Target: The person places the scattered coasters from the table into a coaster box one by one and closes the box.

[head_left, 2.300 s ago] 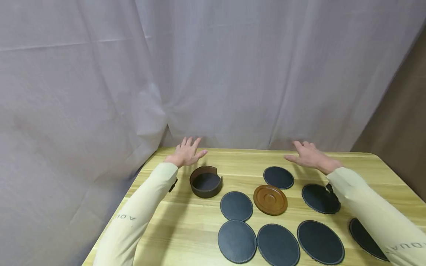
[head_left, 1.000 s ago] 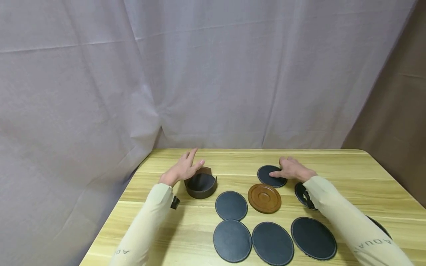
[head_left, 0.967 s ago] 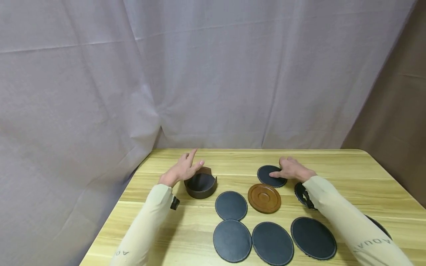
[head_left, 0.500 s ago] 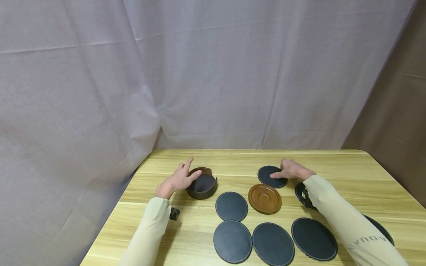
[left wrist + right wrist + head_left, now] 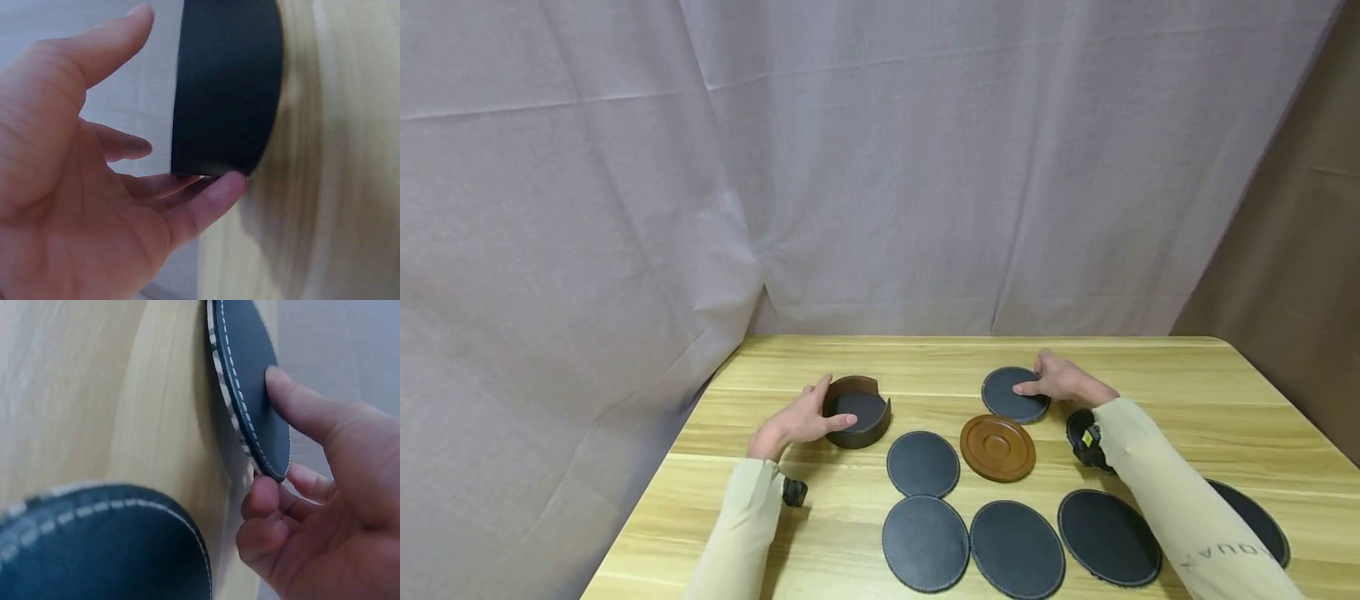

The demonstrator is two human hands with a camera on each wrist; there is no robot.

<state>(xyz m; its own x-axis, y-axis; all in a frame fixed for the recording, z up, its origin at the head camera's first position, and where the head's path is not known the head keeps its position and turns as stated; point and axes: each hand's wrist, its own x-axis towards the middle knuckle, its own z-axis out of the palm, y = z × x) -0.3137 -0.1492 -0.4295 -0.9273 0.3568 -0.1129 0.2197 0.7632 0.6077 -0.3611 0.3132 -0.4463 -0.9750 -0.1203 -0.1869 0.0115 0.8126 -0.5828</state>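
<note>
My right hand point(image 5: 1063, 380) pinches a round black leather coaster point(image 5: 1004, 387), thumb on its top face and fingers under its edge. In the right wrist view that coaster point(image 5: 247, 369), edged with white stitching, stands tilted with its near edge raised from the wood. On the left side, a dark brown round coaster holder point(image 5: 867, 437) with a gap in its wall sits on the table. My left hand point(image 5: 803, 418) is beside it, thumb spread over the holder. In the left wrist view, fingertips lie right at the end of the dark holder wall point(image 5: 225, 81).
A brown wooden disc point(image 5: 997, 448) with a ringed centre lies mid-table. Several black coasters, including one coaster point(image 5: 922, 464) left of the disc, lie flat towards the front. The right forearm passes over another coaster point(image 5: 1255, 521). A grey curtain point(image 5: 880, 167) hangs behind the table point(image 5: 820, 533).
Both hands have come down and in from the far table edge. The right hand has taken the far coaster and tilted it up; the left has lowered to the holder's side.
</note>
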